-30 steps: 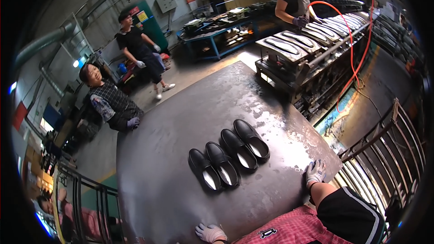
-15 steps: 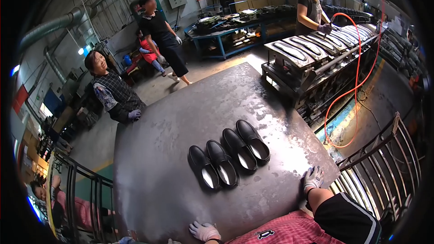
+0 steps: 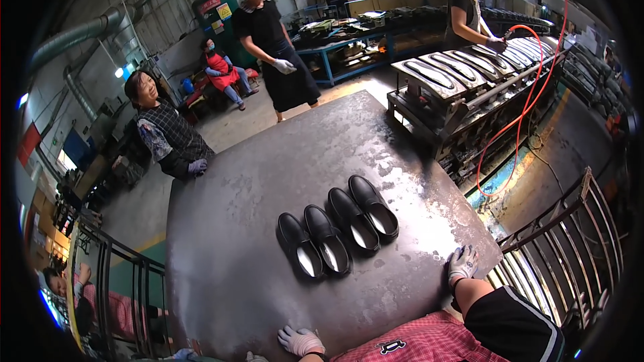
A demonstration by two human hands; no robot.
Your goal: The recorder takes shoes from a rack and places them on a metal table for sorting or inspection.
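Note:
Two pairs of black slip-on shoes (image 3: 343, 209) stand side by side in a slanting row on the dark metal tabletop (image 3: 255, 174), their pale insoles showing. Near the lower edge, my left hand (image 3: 302, 341), in a white glove, rests on the table with its fingers apart, holding nothing. My right hand (image 3: 463, 263), gloved too, lies at the table's right edge with fingers stretched out and nothing held. Both hands are apart from the shoes; the right-hand pair is nearest to my right hand.
A person in a checked apron (image 3: 173, 135) stands at the table's left edge. Beyond the far edge is a person in black (image 3: 265, 33). Another works at a rack of sole moulds (image 3: 463, 70), near a hanging orange hose (image 3: 518, 134). Metal railings (image 3: 563, 241) flank the table.
The person in black has walked to the right and closer, uncovering a seated person in red. The orange hose has swung, and its user's hands have shifted right. My hands stay put.

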